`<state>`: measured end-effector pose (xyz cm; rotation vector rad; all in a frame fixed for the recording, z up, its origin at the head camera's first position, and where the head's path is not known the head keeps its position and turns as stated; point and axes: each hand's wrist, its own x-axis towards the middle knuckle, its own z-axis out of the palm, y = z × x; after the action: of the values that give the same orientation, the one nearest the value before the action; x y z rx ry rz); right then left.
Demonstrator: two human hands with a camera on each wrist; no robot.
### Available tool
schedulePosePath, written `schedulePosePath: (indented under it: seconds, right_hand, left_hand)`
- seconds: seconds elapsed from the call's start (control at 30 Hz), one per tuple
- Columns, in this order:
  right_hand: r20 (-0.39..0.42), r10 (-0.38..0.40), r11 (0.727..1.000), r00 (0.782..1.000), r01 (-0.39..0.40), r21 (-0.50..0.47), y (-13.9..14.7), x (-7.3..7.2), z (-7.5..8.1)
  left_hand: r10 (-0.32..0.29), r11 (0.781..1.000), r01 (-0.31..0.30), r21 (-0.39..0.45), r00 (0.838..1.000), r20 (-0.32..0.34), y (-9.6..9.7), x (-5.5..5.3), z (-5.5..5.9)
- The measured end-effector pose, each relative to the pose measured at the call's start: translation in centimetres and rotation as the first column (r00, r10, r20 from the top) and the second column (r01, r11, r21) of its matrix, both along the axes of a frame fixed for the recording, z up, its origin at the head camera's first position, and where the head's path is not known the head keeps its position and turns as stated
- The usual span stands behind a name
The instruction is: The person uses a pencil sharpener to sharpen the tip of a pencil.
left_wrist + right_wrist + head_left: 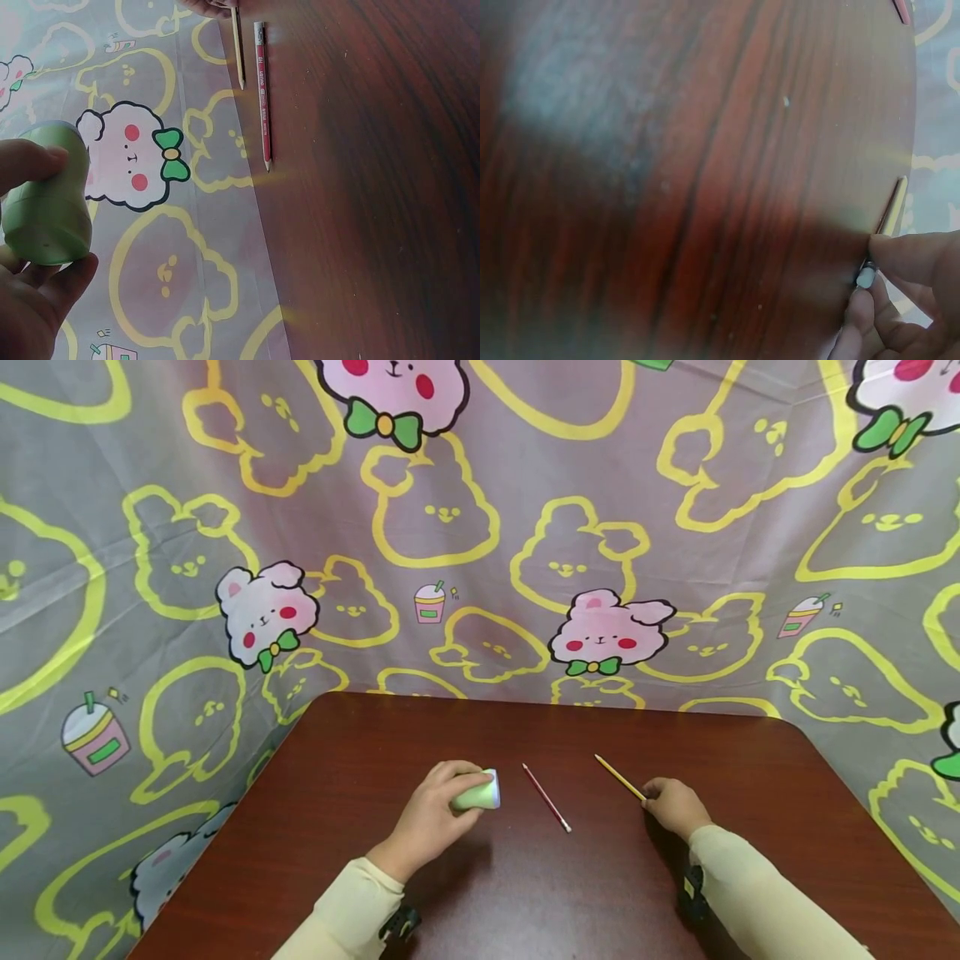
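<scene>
My left hand (429, 817) grips a small light green cylinder (474, 795) with a narrowed waist, raised over the table and lying on its side. Its kind is not plain; the left wrist view shows the closed, rounded end of this green cylinder (49, 217) between thumb and fingers. At the right, my right hand (677, 808) pinches a yellow pencil (619, 777) near its rear end, the tip pointing away to the left. The right wrist view shows the white end of the yellow pencil (866, 276) by the fingertips. Between the hands lies a red pencil (546, 797), touched by neither.
The dark brown wooden table (570, 893) has rounded far corners. A grey cloth (480, 585) printed with yellow outlines and cartoon rabbits hangs behind and at both sides. Dark wrist straps (693, 893) sit on the pale sleeves.
</scene>
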<state>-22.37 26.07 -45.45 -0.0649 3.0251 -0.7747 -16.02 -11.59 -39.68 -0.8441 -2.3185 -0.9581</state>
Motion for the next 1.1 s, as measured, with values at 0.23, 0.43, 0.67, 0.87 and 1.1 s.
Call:
schedulePosePath:
  seconds: [0.23,0.43,0.67,0.87,1.1]
  right_hand:
    - [-0.006,0.000,1.000,1.000,0.000,-0.002,0.1,0.0,-0.1]
    - [0.003,0.002,1.000,1.000,-0.002,-0.005,0.3,0.0,0.0]
    - [-0.031,0.004,0.998,0.999,-0.006,-0.059,0.4,0.2,0.3]
    - [-0.029,0.004,0.996,1.000,-0.007,-0.091,0.4,0.3,0.3]
    - [-0.064,0.024,0.991,0.998,-0.032,-0.130,0.1,1.1,1.1]
  left_hand:
    - [0.003,1.000,-0.003,0.002,1.000,-0.009,-0.1,0.0,0.1]
    - [0.007,1.000,-0.007,-0.007,1.000,0.001,-0.2,0.0,0.1]
    - [0.009,1.000,-0.009,-0.007,1.000,-0.012,-0.1,-0.1,0.0]
    - [0.019,1.000,-0.019,-0.001,1.000,0.018,-0.1,0.0,0.0]
    - [0.023,1.000,-0.023,0.016,0.999,0.035,-0.2,0.0,0.0]
